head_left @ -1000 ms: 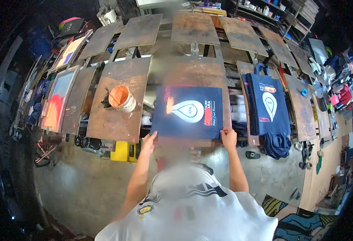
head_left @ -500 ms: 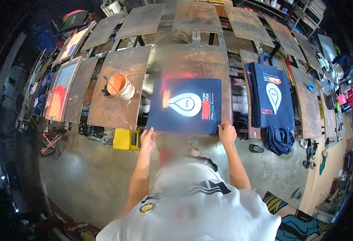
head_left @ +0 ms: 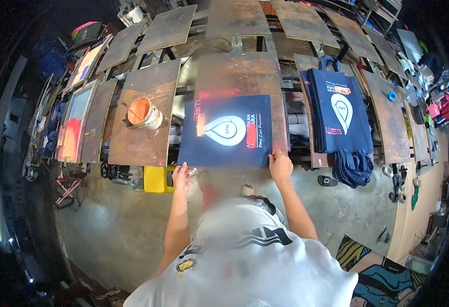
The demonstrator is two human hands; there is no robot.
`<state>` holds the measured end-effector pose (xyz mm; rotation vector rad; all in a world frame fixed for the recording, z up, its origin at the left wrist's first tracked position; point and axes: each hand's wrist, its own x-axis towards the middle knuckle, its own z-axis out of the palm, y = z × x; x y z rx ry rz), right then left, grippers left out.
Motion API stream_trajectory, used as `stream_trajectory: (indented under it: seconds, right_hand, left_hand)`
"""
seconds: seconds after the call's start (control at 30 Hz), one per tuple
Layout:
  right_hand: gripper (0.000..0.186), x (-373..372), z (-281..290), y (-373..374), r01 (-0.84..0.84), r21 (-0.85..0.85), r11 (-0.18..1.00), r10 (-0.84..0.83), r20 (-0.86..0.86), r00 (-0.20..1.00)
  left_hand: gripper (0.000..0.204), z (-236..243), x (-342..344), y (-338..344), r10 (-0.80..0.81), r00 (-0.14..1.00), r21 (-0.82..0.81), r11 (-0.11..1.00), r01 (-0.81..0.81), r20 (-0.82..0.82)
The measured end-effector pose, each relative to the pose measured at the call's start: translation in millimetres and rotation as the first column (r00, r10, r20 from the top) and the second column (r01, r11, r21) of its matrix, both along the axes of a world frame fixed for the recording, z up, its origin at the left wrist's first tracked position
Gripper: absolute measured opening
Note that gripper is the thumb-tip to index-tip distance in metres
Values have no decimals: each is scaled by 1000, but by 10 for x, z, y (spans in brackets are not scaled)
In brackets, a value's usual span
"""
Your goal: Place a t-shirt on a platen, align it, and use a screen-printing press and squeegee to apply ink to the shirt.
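A navy blue cloth bag [head_left: 193,148] with a white drop-shaped print and orange-red patches lies flat on a wooden board [head_left: 234,69] in front of me. At the bag's near left corner, my left hand [head_left: 181,176] pinches the edge between thumb and fingers. My right hand [head_left: 280,165] grips the near right corner, fingers curled in. Between them the near edge is held straight, though a blurred smear covers part of the middle.
On the board to the left stands a paint bucket [head_left: 155,117] with orange paint and a stick. A stack of printed navy bags [head_left: 354,128] lies on a board to the right. Further left is a framed screen [head_left: 76,123]. Below sits a yellow container [head_left: 155,179].
The whole view has shifted slightly, so the boards, bag and hands appear further left. Both hands keep hold of the bag's near corners, and the bag looks unmoved on its board.
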<state>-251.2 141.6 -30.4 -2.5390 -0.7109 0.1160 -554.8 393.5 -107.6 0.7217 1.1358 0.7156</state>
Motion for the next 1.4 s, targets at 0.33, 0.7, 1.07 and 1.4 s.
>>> stream_trajectory:
  seconds: [0.33,0.7,1.07,1.4]
  right_hand:
    - [18,-135,-42,-10,-11,73,997,8,38,999]
    - [17,-187,-89,55,-30,64,998,26,60,998]
    - [19,-274,-15,126,44,20,999,-45,67,997]
    - [17,-398,-47,192,115,91,989,-129,165,978]
  left_hand:
    - [20,-109,-40,25,7,1000,-63,998,-6,25]
    - [20,-196,-42,20,41,999,-98,994,-39,23]
    - [20,-205,-174,52,-18,996,-125,992,29,92]
    - [18,-72,-288,286,-260,964,-44,964,262,57]
